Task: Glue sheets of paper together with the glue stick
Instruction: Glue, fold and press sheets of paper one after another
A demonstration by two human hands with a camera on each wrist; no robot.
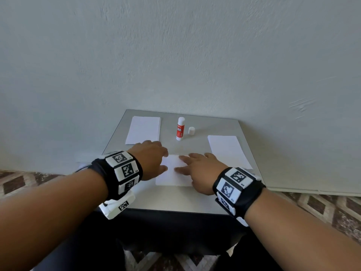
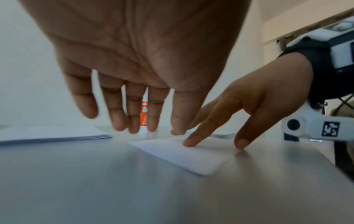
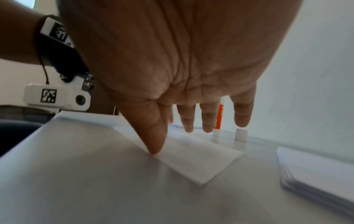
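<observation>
A small white sheet (image 1: pixel 172 178) lies flat at the middle of the grey table (image 1: pixel 175 200). My right hand (image 1: pixel 179 163) rests on its right half, with straight fingers and the thumb tip touching the paper (image 3: pixel 199 160). My left hand (image 1: pixel 165 161) is at the sheet's left edge (image 2: pixel 184 157) with its fingers straight and spread. Whether the left fingertips touch the paper is blurred. The red and white glue stick (image 1: pixel 180 128) stands upright and uncapped behind the sheet. Its white cap (image 1: pixel 191 131) stands just to its right.
A stack of white sheets (image 1: pixel 143 130) lies at the back left of the table. Another stack (image 1: pixel 228 151) lies at the right, close to the table's edge. A pale wall rises directly behind the table. Patterned floor shows on both sides.
</observation>
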